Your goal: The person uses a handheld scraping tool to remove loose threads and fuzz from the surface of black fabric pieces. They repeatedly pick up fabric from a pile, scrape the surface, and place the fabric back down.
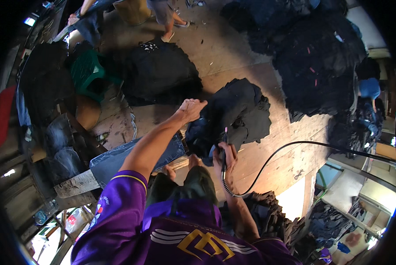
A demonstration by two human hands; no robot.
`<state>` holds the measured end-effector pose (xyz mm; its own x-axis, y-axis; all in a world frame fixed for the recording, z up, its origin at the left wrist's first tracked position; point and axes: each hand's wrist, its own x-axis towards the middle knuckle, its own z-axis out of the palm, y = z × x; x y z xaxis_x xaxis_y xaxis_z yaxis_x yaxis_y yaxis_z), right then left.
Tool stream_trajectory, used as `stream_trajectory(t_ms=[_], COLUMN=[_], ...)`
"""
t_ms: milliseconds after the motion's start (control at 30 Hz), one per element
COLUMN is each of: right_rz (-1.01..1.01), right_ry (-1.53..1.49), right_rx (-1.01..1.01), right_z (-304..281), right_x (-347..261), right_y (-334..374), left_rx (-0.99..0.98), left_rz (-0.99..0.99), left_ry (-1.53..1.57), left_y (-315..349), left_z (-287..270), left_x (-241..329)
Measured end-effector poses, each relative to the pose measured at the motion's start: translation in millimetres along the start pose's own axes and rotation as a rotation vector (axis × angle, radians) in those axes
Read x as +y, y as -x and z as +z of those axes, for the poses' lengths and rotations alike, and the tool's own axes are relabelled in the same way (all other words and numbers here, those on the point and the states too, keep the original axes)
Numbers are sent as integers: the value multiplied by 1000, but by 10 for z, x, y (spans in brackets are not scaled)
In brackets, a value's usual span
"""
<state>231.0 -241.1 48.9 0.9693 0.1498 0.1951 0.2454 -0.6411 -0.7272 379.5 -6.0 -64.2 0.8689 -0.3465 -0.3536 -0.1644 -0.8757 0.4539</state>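
Dark folded garments (pixel 246 110) lie in a heap on the wooden floor in front of me. At the heap's left edge my left hand (pixel 191 109) is closed on dark cloth (pixel 198 131), arm stretched out; its fingertips are partly hidden. Nearer to my body, my right hand (pixel 228 155) is wrapped around a slim black rotary handpiece (pixel 225 140) with a pinkish tip pointing away from me, over the heap's near side. From its back end a black cable (pixel 268 162) with a coiled sleeve loops off to the right.
Another dark garment heap (pixel 160 73) lies beyond my left hand, with a green plastic stool (pixel 87 73) left of it. Larger dark piles (pixel 317 66) stand at the far right. A dark padded board (pixel 138 161) lies under my left arm. Another person's legs (pixel 164 20) stand at the back.
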Motion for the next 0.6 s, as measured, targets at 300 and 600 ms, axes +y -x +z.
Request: stream_trajectory(t_ms=[300, 600], right_rz=[77, -29], right_ry=[-116, 94], right_rx=[233, 64], right_z=[233, 124], right_x=[-435, -838], right_y=[-83, 885], left_rx=[55, 430], left_rz=[-13, 40], left_ry=[36, -54], left_y=[1039, 1059], left_z=[-111, -387], left_x=[693, 212])
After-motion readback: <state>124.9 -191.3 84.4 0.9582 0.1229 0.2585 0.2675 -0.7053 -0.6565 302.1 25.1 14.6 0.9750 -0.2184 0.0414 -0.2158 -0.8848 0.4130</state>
